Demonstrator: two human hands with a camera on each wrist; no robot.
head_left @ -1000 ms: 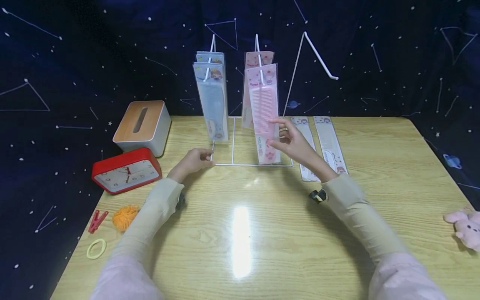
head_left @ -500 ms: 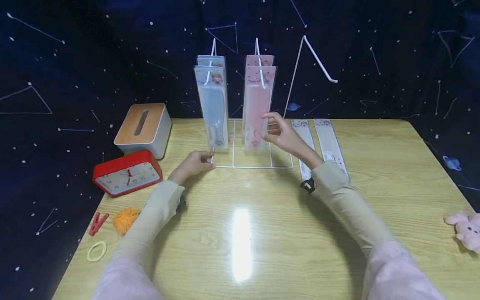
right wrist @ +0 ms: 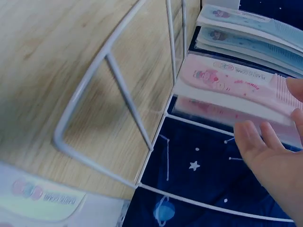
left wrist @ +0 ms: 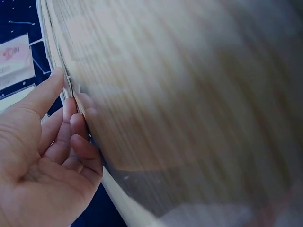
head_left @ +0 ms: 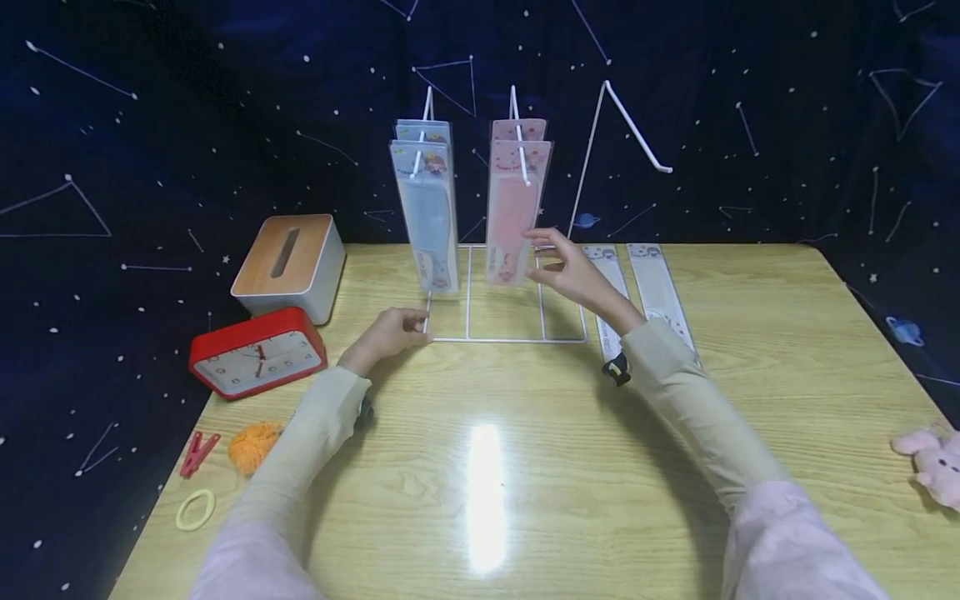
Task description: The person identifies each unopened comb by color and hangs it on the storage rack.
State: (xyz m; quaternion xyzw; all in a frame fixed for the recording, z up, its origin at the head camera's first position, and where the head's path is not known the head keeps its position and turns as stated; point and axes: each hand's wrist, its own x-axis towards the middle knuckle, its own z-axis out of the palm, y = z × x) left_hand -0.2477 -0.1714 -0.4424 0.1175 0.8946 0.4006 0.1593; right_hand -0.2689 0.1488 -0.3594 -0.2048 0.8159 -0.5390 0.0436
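A white wire rack [head_left: 510, 340] stands at the back of the table with upright hooks. My left hand [head_left: 390, 333] pinches the front left corner of its base between thumb and fingers, also visible in the left wrist view. Blue packaged combs [head_left: 427, 217] hang on the left hook, pink packaged combs [head_left: 512, 212] on the middle one. My right hand [head_left: 573, 271] is at the right edge of the front pink package, fingers loosely bent. In the right wrist view its thumb stands apart from the package; whether the other fingertips touch it, I cannot tell. The right hook [head_left: 637, 125] bears nothing.
Two pale packaged combs [head_left: 660, 287] lie right of the rack. On the left are a tissue box [head_left: 288, 267], a red clock [head_left: 258, 354], orange yarn [head_left: 253, 446], a red clip [head_left: 198, 454] and a yellow ring [head_left: 196, 510]. A pink plush toy [head_left: 933, 467] sits far right.
The front pink package, tilted forward a second ago, has swung back to hang near the one behind it. My right hand moved slightly left with it. The left hand keeps its place on the rack.
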